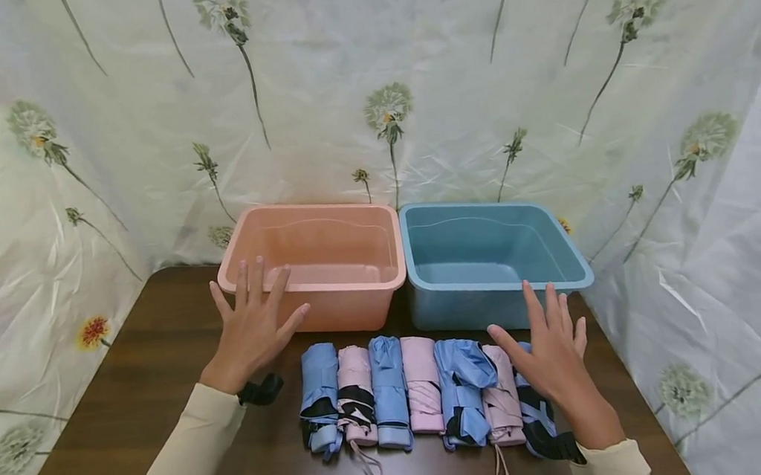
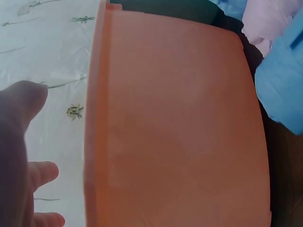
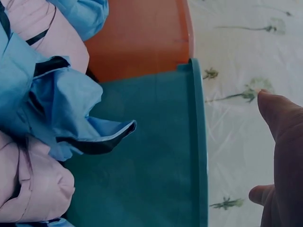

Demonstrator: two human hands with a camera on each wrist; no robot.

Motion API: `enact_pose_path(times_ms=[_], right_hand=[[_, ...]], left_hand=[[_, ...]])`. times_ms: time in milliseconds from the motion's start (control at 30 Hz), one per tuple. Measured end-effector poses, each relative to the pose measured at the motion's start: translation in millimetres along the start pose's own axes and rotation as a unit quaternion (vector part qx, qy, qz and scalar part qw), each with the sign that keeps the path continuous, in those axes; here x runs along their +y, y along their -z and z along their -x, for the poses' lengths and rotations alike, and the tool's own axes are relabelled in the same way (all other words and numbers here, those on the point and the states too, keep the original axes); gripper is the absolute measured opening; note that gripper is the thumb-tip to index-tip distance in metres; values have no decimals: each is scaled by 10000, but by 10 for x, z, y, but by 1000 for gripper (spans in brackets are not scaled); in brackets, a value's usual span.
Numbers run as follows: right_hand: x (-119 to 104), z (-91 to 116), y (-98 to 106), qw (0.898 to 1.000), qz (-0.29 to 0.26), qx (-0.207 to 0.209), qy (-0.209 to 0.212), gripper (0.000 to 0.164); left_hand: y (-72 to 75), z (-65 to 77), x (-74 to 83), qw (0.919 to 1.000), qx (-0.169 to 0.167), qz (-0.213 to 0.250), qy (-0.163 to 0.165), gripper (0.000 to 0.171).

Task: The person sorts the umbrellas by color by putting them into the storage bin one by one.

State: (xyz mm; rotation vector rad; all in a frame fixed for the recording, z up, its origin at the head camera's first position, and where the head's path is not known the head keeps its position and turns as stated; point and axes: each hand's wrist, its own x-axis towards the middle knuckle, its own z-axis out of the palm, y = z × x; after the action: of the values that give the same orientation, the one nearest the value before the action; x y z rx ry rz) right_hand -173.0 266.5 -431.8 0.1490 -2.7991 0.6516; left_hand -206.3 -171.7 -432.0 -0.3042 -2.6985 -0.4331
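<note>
My left hand [image 1: 252,333], fingers spread and straight, hovers at the front of the orange bin [image 1: 339,308] and overlaps its near left corner in the head view. On the other side my right hand [image 1: 554,354] is spread too, over the front right of the blue bin [image 1: 469,309]. Neither hand holds anything. Between them lies a row of folded umbrellas, blue ones such as the blue umbrella [image 1: 389,393] alternating with pink ones such as the pink umbrella [image 1: 422,387]. The rightmost blue umbrella [image 1: 535,412] is partly hidden by my right hand and wrist.
Both bins stand side by side at the back of the dark wooden table [image 1: 130,384]. Behind them and at the sides hangs a pale curtain [image 1: 315,86] with a dandelion print. Wrist straps [image 1: 372,465] from two pink umbrellas trail toward the table's front.
</note>
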Motion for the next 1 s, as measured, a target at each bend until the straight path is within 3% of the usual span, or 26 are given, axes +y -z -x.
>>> enact_pose_path(times_ms=[233,400,700,1000], right_hand=[[117,54,111,9997,-39,-162,-189,89],[196,144,105,9988,-71,-203,-431,90],[306,324,-27,9943,-263,-425,-945,89],[388,355,-126,9932,-369,-424,-1023,89]], left_hand=[[-92,-155,-69,9994,297,-69,-160,69],[-152,-224,-144,9995,265,-79,-150,65],[-222,-213,-345,9986,393,-47,-338,55],[-174,-199,-566,9986,395,241,-243,47]])
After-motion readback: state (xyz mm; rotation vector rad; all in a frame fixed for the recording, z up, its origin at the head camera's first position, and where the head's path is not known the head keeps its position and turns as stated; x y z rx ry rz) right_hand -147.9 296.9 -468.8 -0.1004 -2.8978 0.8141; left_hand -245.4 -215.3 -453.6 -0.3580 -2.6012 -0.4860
